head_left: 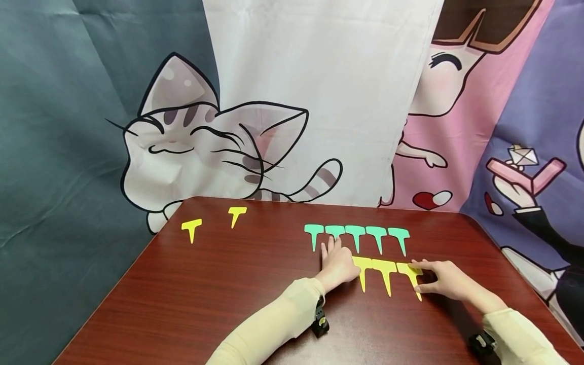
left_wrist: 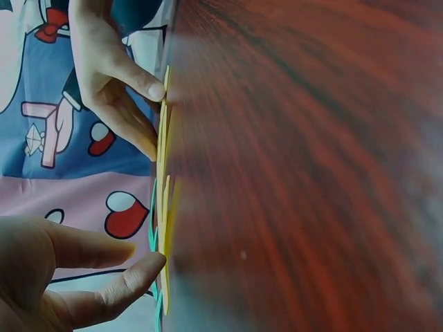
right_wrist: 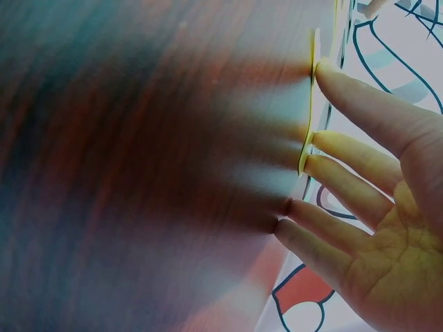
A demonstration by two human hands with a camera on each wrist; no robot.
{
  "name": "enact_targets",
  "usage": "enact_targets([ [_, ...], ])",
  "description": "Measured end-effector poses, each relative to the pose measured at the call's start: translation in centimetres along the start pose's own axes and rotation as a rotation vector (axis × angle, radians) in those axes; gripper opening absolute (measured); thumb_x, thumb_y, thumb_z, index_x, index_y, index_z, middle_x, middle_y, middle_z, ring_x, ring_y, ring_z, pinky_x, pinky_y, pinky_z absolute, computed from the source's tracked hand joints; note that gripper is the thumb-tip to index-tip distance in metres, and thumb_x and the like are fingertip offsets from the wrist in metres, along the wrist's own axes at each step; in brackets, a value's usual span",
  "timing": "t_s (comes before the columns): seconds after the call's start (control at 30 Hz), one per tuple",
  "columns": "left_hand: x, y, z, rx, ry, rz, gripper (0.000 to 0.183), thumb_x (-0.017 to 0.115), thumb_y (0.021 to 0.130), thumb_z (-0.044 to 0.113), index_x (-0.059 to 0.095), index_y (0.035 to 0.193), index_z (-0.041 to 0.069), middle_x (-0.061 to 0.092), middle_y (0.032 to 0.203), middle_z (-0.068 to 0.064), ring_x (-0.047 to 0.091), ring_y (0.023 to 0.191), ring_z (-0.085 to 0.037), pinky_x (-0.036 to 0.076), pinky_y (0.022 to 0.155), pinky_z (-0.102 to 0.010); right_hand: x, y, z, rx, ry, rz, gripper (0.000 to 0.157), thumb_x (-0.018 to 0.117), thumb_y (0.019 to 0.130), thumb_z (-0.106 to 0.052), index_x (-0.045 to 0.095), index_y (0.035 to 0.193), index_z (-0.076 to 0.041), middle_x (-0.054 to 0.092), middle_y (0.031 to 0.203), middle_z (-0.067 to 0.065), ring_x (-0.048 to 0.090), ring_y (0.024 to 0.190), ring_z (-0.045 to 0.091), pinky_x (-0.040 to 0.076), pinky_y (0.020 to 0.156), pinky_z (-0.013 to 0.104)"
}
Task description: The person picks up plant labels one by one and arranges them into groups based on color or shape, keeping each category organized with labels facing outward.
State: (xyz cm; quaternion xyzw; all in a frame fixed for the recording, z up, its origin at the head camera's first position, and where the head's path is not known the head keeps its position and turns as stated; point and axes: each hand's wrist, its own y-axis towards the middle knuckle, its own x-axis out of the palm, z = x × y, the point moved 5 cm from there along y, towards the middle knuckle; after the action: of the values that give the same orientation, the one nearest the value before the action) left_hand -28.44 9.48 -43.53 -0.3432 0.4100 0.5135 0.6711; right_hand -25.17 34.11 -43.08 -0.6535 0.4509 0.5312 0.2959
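Three yellow T-shaped plant labels lie side by side on the table, among them the middle label [head_left: 384,267]. My left hand [head_left: 338,266] rests at the left end of this row; in the left wrist view its thumb [left_wrist: 149,270] reaches the edge of the leftmost yellow label [left_wrist: 166,277]. At the other end my right hand [head_left: 444,281] touches the rightmost yellow label [head_left: 409,271], with spread, nearly straight fingers at its crossbar and the thumb at its stem. In the right wrist view that label [right_wrist: 313,90] lies flat under the fingertips.
Behind the yellow row runs a row of several green T-shaped labels [head_left: 376,233], one partly covered by my left fingers. Two more yellow labels lie apart at the far left, one nearer [head_left: 191,228] and one farther [head_left: 236,213]. A cartoon-printed cloth [head_left: 319,76] hangs behind the brown table [head_left: 182,304].
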Motion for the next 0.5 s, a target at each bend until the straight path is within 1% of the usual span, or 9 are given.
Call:
enact_targets([
  [0.07, -0.2, -0.1, -0.2, 0.019, 0.001, 0.014, 0.032, 0.065, 0.078, 0.023, 0.054, 0.049, 0.014, 0.034, 0.151, -0.014, 0.017, 0.146, -0.031, 0.014, 0.116, -0.054, 0.0, 0.0, 0.0, 0.001, 0.001, 0.001, 0.066, 0.079, 0.068, -0.047, 0.066, 0.119, -0.006, 0.065, 0.116, 0.024, 0.061, 0.109, 0.041, 0.048, 0.087, 0.055],
  [0.17, -0.5, -0.4, -0.4, 0.048, -0.005, 0.034, 0.033, 0.065, 0.078, 0.023, 0.054, 0.047, 0.017, 0.034, 0.151, -0.014, 0.018, 0.145, -0.032, 0.015, 0.116, -0.055, 0.1, 0.0, 0.0, 0.0, 0.007, -0.01, 0.066, 0.078, 0.069, -0.047, 0.066, 0.12, -0.007, 0.065, 0.117, 0.021, 0.06, 0.111, 0.042, 0.047, 0.088, 0.055],
  [0.23, -0.7, -0.5, -0.7, 0.063, -0.01, 0.043, 0.033, 0.065, 0.08, 0.025, 0.055, 0.049, 0.019, 0.034, 0.152, -0.013, 0.019, 0.145, -0.032, 0.015, 0.116, -0.055, 0.1, 0.0, 0.0, 0.001, 0.009, -0.011, 0.067, 0.078, 0.069, -0.048, 0.066, 0.12, -0.007, 0.065, 0.118, 0.021, 0.059, 0.111, 0.042, 0.047, 0.088, 0.055],
  [0.3, -1.0, -0.6, -0.9, 0.073, -0.018, 0.055, 0.028, 0.065, 0.082, 0.027, 0.057, 0.055, 0.021, 0.035, 0.151, -0.013, 0.021, 0.144, -0.032, 0.016, 0.116, -0.054, 0.1, 0.0, -0.1, 0.002, 0.007, -0.008, 0.067, 0.079, 0.069, -0.048, 0.066, 0.12, -0.007, 0.065, 0.117, 0.021, 0.059, 0.111, 0.042, 0.047, 0.088, 0.055],
  [0.37, -1.3, -0.7, -1.2, 0.082, -0.022, 0.072, 0.021, 0.066, 0.083, 0.029, 0.059, 0.065, 0.021, 0.037, 0.15, -0.012, 0.024, 0.143, -0.032, 0.017, 0.116, -0.053, 0.0, 0.0, -0.1, 0.002, 0.003, -0.003, 0.067, 0.079, 0.068, -0.048, 0.066, 0.119, -0.007, 0.065, 0.117, 0.021, 0.06, 0.111, 0.041, 0.047, 0.088, 0.055],
  [0.43, -1.6, -0.7, -1.6, 0.089, -0.034, 0.088, 0.013, 0.066, 0.084, 0.029, 0.061, 0.077, 0.019, 0.039, 0.149, -0.012, 0.026, 0.142, -0.032, 0.019, 0.115, -0.052, -0.1, 0.0, -0.1, 0.002, 0.005, 0.0, 0.067, 0.079, 0.068, -0.048, 0.066, 0.119, -0.006, 0.065, 0.117, 0.021, 0.059, 0.111, 0.042, 0.047, 0.088, 0.055],
  [0.5, -2.0, -0.7, -1.9, 0.1, -0.032, 0.107, 0.013, 0.065, 0.085, 0.028, 0.063, 0.089, 0.016, 0.041, 0.147, -0.012, 0.029, 0.141, -0.032, 0.022, 0.115, -0.051, -0.1, 0.0, -0.1, 0.0, 0.005, -0.002, 0.066, 0.079, 0.069, -0.047, 0.066, 0.12, -0.007, 0.065, 0.118, 0.019, 0.059, 0.112, 0.042, 0.047, 0.088, 0.055],
])
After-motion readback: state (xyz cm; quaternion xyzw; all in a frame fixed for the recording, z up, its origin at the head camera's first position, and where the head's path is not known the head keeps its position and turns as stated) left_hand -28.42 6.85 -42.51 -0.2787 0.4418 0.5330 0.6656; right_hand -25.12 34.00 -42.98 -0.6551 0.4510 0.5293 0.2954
